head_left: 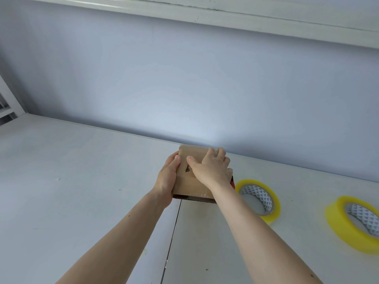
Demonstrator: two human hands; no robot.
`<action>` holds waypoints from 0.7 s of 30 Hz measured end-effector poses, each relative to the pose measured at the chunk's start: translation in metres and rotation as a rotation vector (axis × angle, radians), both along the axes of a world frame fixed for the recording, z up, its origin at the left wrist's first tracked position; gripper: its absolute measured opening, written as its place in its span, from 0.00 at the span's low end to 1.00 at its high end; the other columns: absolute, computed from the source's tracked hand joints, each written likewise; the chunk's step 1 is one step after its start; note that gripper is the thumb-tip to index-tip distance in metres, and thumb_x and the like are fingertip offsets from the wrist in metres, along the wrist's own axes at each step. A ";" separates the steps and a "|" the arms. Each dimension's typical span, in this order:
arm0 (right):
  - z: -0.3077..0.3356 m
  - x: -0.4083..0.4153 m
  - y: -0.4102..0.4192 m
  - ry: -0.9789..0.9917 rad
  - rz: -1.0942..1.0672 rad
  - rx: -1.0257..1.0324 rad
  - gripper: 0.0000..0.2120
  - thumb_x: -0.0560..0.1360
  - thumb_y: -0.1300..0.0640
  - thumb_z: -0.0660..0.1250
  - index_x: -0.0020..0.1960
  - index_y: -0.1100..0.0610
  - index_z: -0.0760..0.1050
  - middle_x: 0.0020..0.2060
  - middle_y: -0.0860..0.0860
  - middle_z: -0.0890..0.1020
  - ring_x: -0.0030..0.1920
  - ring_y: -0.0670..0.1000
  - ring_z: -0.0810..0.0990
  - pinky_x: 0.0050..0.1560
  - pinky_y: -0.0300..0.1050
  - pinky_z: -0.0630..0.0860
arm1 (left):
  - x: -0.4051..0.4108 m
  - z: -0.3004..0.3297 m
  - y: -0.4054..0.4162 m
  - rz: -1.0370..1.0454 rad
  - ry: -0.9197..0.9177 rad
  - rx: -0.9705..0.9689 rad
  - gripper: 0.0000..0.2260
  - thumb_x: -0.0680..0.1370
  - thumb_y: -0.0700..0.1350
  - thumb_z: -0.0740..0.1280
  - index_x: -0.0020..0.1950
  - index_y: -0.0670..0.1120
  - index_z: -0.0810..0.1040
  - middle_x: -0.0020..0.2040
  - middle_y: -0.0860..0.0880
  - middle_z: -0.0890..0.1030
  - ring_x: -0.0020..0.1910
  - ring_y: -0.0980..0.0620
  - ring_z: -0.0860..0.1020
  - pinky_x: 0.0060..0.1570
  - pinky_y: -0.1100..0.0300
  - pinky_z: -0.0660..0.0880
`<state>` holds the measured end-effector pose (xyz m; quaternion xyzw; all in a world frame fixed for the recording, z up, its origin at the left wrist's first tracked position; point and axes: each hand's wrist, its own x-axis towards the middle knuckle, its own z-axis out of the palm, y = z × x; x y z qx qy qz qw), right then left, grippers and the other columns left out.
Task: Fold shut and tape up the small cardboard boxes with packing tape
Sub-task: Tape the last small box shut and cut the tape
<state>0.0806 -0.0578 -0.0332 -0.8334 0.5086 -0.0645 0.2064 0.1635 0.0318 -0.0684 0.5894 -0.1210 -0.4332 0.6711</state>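
Both hands (168, 177) gripping cardboard box (189, 181), tape rolls (258, 199) nearby

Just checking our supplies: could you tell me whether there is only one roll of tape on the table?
No, two yellow tape rolls lie on the table, the nearer roll and the farther roll.

White table (82, 181), split by a dark seam running toward the near edge. On it: 1 small cardboard box (188, 185) near the far edge by the wall, 2 yellow tape rolls (258, 199) (352, 222) lying flat to the right, a small red-and-black item (232, 182) peeking out between box and nearer roll.
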 end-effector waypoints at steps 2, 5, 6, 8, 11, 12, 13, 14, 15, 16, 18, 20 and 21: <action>0.000 -0.003 0.001 -0.008 0.023 0.015 0.38 0.78 0.32 0.55 0.77 0.57 0.57 0.77 0.54 0.54 0.75 0.59 0.55 0.70 0.59 0.61 | 0.000 0.000 0.000 -0.004 -0.008 0.003 0.12 0.84 0.52 0.58 0.65 0.60 0.77 0.55 0.51 0.85 0.48 0.50 0.83 0.43 0.55 0.79; 0.001 -0.004 0.003 0.006 0.036 0.035 0.48 0.71 0.25 0.59 0.77 0.57 0.55 0.77 0.54 0.53 0.76 0.59 0.54 0.71 0.59 0.62 | -0.001 0.002 0.000 -0.006 -0.009 0.015 0.12 0.84 0.54 0.59 0.63 0.61 0.78 0.56 0.52 0.85 0.52 0.48 0.84 0.45 0.53 0.79; 0.002 -0.004 0.003 0.013 0.040 0.040 0.49 0.71 0.24 0.60 0.77 0.57 0.54 0.77 0.54 0.53 0.76 0.59 0.54 0.71 0.59 0.62 | -0.001 0.002 0.000 -0.007 -0.006 0.017 0.12 0.84 0.55 0.59 0.63 0.61 0.78 0.56 0.52 0.85 0.53 0.48 0.84 0.46 0.53 0.79; 0.004 -0.004 0.001 0.016 0.050 0.063 0.49 0.71 0.26 0.62 0.78 0.57 0.53 0.78 0.54 0.51 0.77 0.59 0.53 0.71 0.58 0.61 | 0.000 0.003 0.001 -0.009 -0.001 0.017 0.12 0.84 0.55 0.58 0.64 0.60 0.78 0.56 0.52 0.85 0.52 0.48 0.84 0.44 0.53 0.79; 0.005 -0.008 -0.003 0.010 0.078 0.101 0.50 0.72 0.28 0.63 0.80 0.56 0.50 0.79 0.54 0.48 0.78 0.58 0.51 0.73 0.58 0.59 | 0.000 0.003 0.002 -0.011 0.001 0.013 0.12 0.84 0.54 0.58 0.63 0.61 0.78 0.55 0.52 0.85 0.50 0.48 0.84 0.43 0.54 0.79; 0.005 -0.009 -0.003 0.017 0.091 0.115 0.52 0.70 0.27 0.64 0.80 0.56 0.48 0.79 0.53 0.47 0.78 0.58 0.50 0.74 0.59 0.59 | 0.000 0.002 0.001 -0.011 0.003 0.011 0.12 0.85 0.53 0.58 0.63 0.61 0.78 0.55 0.52 0.85 0.51 0.49 0.84 0.44 0.54 0.80; 0.005 -0.010 -0.003 0.028 0.105 0.124 0.55 0.68 0.25 0.65 0.80 0.56 0.47 0.78 0.54 0.47 0.78 0.58 0.50 0.74 0.59 0.59 | 0.000 0.002 0.001 -0.011 0.005 0.010 0.12 0.85 0.53 0.58 0.63 0.60 0.78 0.55 0.52 0.85 0.51 0.49 0.84 0.45 0.53 0.80; 0.006 -0.011 -0.003 0.035 0.116 0.128 0.57 0.66 0.24 0.66 0.80 0.56 0.48 0.77 0.54 0.48 0.78 0.58 0.51 0.74 0.59 0.60 | 0.000 0.002 0.001 -0.012 0.006 0.011 0.12 0.85 0.53 0.57 0.63 0.60 0.78 0.55 0.52 0.86 0.51 0.49 0.84 0.45 0.54 0.79; 0.006 -0.011 -0.003 0.035 0.123 0.125 0.58 0.66 0.24 0.66 0.80 0.57 0.48 0.77 0.54 0.49 0.77 0.59 0.52 0.73 0.59 0.61 | 0.000 0.002 0.001 -0.014 0.005 0.013 0.12 0.85 0.52 0.57 0.63 0.60 0.78 0.55 0.53 0.86 0.52 0.49 0.84 0.45 0.54 0.79; 0.005 -0.012 -0.004 0.029 0.126 0.120 0.57 0.66 0.24 0.66 0.80 0.57 0.49 0.77 0.54 0.50 0.77 0.59 0.52 0.73 0.59 0.61 | 0.000 0.003 0.002 -0.015 0.002 0.014 0.12 0.85 0.53 0.57 0.63 0.60 0.78 0.55 0.53 0.86 0.52 0.49 0.84 0.44 0.54 0.79; 0.003 -0.011 -0.005 0.017 0.122 0.116 0.52 0.70 0.26 0.63 0.80 0.57 0.49 0.77 0.55 0.49 0.77 0.59 0.52 0.73 0.60 0.61 | 0.000 0.004 0.002 -0.017 -0.008 0.016 0.12 0.85 0.53 0.57 0.63 0.61 0.78 0.56 0.52 0.85 0.51 0.49 0.84 0.41 0.55 0.79; 0.001 -0.010 -0.007 -0.004 0.096 0.094 0.44 0.74 0.29 0.60 0.78 0.57 0.55 0.77 0.55 0.51 0.76 0.59 0.55 0.72 0.60 0.62 | 0.000 0.004 0.002 -0.015 -0.015 0.014 0.12 0.85 0.53 0.57 0.63 0.61 0.78 0.56 0.51 0.85 0.48 0.48 0.83 0.38 0.55 0.79; 0.001 -0.009 -0.007 -0.016 0.080 0.085 0.41 0.76 0.30 0.60 0.76 0.57 0.58 0.77 0.55 0.53 0.75 0.59 0.56 0.71 0.60 0.62 | 0.000 0.004 0.002 -0.012 -0.016 0.014 0.12 0.85 0.53 0.57 0.64 0.60 0.78 0.56 0.50 0.85 0.48 0.48 0.83 0.38 0.55 0.79</action>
